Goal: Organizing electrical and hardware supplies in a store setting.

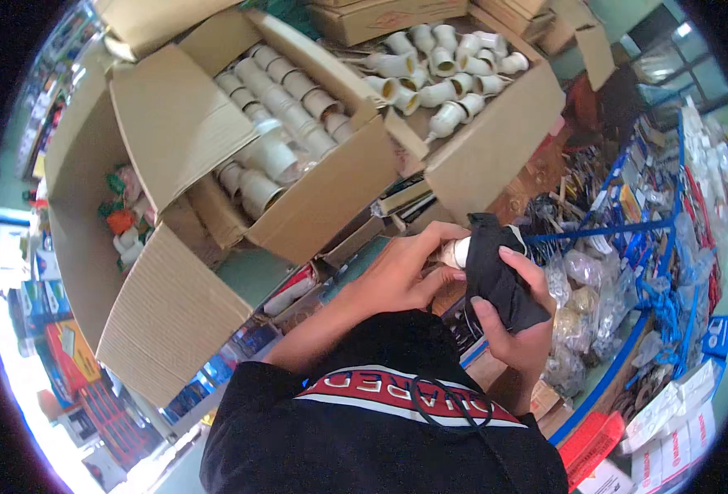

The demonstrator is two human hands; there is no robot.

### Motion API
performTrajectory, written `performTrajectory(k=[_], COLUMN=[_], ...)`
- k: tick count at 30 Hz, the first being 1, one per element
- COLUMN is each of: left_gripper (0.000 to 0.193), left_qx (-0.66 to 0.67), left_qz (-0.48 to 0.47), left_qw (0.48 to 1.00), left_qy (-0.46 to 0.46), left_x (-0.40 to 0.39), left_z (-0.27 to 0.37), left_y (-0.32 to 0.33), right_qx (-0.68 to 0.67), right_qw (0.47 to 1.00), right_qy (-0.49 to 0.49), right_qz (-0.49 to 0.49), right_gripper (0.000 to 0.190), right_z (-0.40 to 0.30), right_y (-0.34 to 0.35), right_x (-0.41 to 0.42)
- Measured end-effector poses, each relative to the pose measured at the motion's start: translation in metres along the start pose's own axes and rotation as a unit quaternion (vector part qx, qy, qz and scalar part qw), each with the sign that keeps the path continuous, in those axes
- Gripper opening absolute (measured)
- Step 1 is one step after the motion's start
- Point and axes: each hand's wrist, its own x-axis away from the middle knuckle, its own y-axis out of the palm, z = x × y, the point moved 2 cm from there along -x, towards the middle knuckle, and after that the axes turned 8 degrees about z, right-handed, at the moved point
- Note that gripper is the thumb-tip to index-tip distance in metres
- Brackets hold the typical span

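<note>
In front of my chest, my left hand (410, 268) grips a white lamp holder (458, 253) between thumb and fingers. A black cloth (494, 278) is wrapped over the lamp holder's other end, and my right hand (518, 309) clasps it from the right. The cloth hides much of the lamp holder. Beyond my hands, an open cardboard box (494, 154) contains several loose white lamp holders (441, 92), some showing brass-coloured insides. Left of it, a second cardboard box (333, 204) is packed with lamp holders in rows (293, 102), some in clear plastic.
A larger cardboard box (80, 185) with raised flaps stands at the left, orange and green items inside. To my right, blue-edged bins (617, 228) contain small parts and plastic bags (580, 309). A red plastic tray (592, 447) and white cartons (673, 444) sit at lower right.
</note>
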Motion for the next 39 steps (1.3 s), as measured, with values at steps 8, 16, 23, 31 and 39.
performTrajectory(k=[8, 16, 23, 31, 39], left_gripper=[0.036, 0.076, 0.045, 0.036, 0.06], left_qx=[-0.122, 0.102, -0.01, -0.072, 0.134], left_qz=[-0.055, -0.028, 0.054, 0.085, -0.104], left_qw=[0.988, 0.983, 0.996, 0.994, 0.97], left_qy=[0.078, -0.152, -0.064, 0.011, -0.172], left_x=[0.015, 0.018, 0.032, 0.032, 0.022], left_z=[-0.004, -0.023, -0.023, -0.027, -0.041], left_y=[-0.031, -0.013, -0.01, 0.0, 0.009], right_qx=[-0.176, -0.209, -0.131, -0.164, -0.115], right_qw=[0.964, 0.965, 0.982, 0.972, 0.987], right_qy=[0.149, 0.13, 0.131, 0.158, 0.09], right_qz=[-0.132, -0.094, 0.029, 0.065, 0.06], right_gripper=[0.1, 0.1, 0.081, 0.08, 0.081], right_z=[0.015, 0.019, 0.037, 0.038, 0.039], right_y=[0.023, 0.04, 0.061, 0.053, 0.035], right_x=[-0.006, -0.002, 0.003, 0.006, 0.006])
